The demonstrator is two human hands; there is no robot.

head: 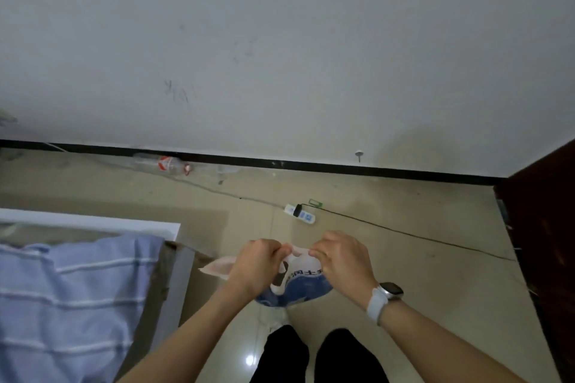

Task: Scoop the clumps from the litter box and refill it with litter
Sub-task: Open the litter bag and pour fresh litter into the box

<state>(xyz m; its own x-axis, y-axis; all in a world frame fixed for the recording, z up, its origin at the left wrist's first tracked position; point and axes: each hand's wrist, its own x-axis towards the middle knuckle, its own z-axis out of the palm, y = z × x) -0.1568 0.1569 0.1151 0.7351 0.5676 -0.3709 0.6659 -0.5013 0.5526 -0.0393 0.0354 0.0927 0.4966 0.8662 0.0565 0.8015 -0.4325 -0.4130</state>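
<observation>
A blue and white litter bag [303, 284] hangs in front of me above the tiled floor. My left hand [253, 263] pinches the bag's pale top edge on the left. My right hand [340, 256], with a white watch on its wrist, pinches the same edge on the right. The two hands are close together at the bag's top. A loose pale flap of the bag [217, 266] sticks out to the left of my left hand. No litter box or scoop is in view.
A bed with a blue striped sheet [71, 295] and white frame fills the lower left. A power strip [300, 213] with a black cable lies on the floor ahead. An empty plastic bottle [169, 164] lies by the baseboard. A dark wooden door [544, 242] stands at the right.
</observation>
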